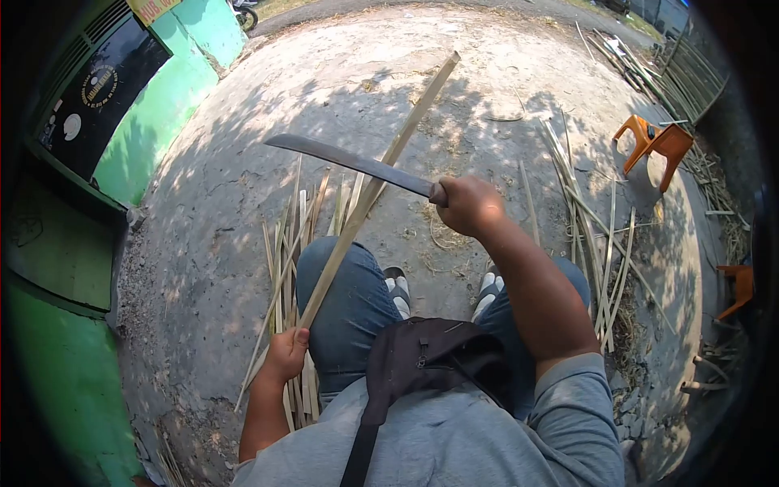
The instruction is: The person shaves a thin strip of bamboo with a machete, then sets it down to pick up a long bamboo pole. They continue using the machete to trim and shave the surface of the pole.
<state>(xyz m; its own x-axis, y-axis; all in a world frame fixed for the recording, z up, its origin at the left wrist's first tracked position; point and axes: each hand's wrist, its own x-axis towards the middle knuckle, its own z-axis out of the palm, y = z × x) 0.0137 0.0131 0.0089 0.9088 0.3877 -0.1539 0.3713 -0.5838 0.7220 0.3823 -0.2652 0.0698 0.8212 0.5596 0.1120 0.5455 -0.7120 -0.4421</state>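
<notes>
My right hand (471, 206) is closed round the wooden handle of a machete (349, 160), its long dark blade pointing left. The blade crosses over a long bamboo strip (414, 118) about midway along it. Low at the left, beside my knee, my left hand (286, 354) grips the lower end of that strip. From there the strip slants up and away to the right, past my left knee. A pile of thin bamboo slats (284, 268) lies on the ground beside my left leg, partly hidden by the leg and hand.
More bamboo slats (604, 260) lie right of my right leg. An orange plastic chair (669, 150) stands farther right, a dark object on it. Bamboo poles (625, 61) lie at the back right. A green wall (154, 138) borders the left. The concrete ground (195, 268) is cracked.
</notes>
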